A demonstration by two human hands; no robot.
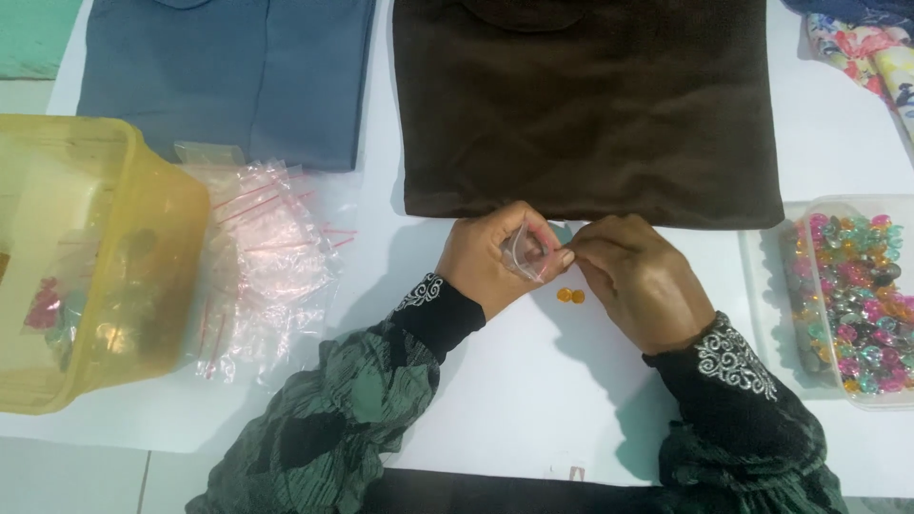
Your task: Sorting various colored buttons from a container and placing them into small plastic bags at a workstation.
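Left hand [486,257] grasps small clear zip bag [526,253], mouth open | right hand [633,276] pinches bag edge | two orange beads [570,296] lie on desk [514,381] just below | better keep mouth wide, feed beads one by one.

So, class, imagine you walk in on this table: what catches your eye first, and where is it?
Probably the tray of bright beads at the right edge, pink, teal and gold. Next, the two hands at the centre: the left hand holds a small clear bag, the right hand pinches at its mouth, with two orange beads on the table just below. A yellow tub sits far left beside a heap of bags.
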